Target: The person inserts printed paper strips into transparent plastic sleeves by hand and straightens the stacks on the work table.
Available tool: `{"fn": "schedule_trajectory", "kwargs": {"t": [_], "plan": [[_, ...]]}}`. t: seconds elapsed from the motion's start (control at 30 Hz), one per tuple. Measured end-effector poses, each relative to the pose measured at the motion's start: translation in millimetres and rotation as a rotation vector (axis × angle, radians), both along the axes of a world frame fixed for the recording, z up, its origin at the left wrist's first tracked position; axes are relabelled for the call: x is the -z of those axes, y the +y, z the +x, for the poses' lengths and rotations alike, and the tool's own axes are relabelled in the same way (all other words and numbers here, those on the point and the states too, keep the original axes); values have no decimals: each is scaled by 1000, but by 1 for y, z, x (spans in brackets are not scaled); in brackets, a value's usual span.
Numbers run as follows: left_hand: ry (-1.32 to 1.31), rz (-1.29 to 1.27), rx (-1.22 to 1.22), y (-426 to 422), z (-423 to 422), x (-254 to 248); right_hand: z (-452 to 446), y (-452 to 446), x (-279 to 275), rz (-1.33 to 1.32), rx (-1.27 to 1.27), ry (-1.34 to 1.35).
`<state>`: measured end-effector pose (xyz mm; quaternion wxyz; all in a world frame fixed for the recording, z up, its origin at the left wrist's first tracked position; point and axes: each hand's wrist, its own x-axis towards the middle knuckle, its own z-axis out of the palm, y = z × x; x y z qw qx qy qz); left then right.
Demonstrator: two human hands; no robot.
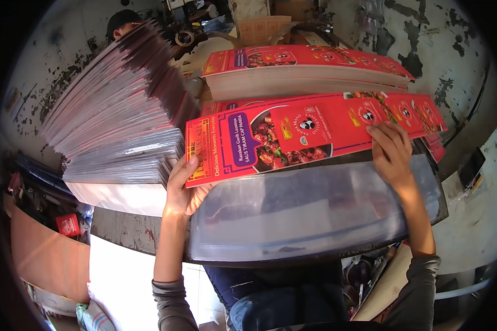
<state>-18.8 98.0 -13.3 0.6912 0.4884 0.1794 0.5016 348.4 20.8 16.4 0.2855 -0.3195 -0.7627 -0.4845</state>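
- Left grip (pixel 185 185) pinching one end of a red printed strip (pixel 309 129); right grip (pixel 391 151) touching its face, can't tell if pinching
- strip's held over clear plastic sleeves (pixel 303 215) on the bench (pixel 121 224)
- tall leaning stack (pixel 116 116) crowds the left side, red-topped stack (pixel 303 79) sits behind

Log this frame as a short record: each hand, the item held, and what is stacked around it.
left hand: grips the left end of the red printed strip, thumb on its face
right hand: fingers on the strip's face, toward its right end; thumb hidden
near side: clear plastic sheets piled on the table
left side: tall, leaning stack
far side: pile of red strips
background: person in a dark cap, partly hidden
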Motion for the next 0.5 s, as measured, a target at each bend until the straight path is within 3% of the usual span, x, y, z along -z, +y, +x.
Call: {"fn": "schedule_trajectory", "kwargs": {"t": [0.13, 0.23, 0.3, 0.37, 0.43, 0.5], "plan": [[-101, -48, 205, -3, 6, -7, -3, -16, 10, -39, -21, 152], [-138, -124, 192, -1, 6, -3, 4, -18, 17, -99, -48, 127], [-147, -135, 16, 0, 3, 0, -1, -18, 17, -109, -45, 145], [-197, -117, 112, 4, -4, 5, -2, -18, 19, -125, -45, 165], [-180, -95, -81, 3, 0, -1, -1, -20, 20, -133, 32, 190], [-155, -53, -63, 5, 1, 2, -1, -19, 24, -149, 83, 204]]}}
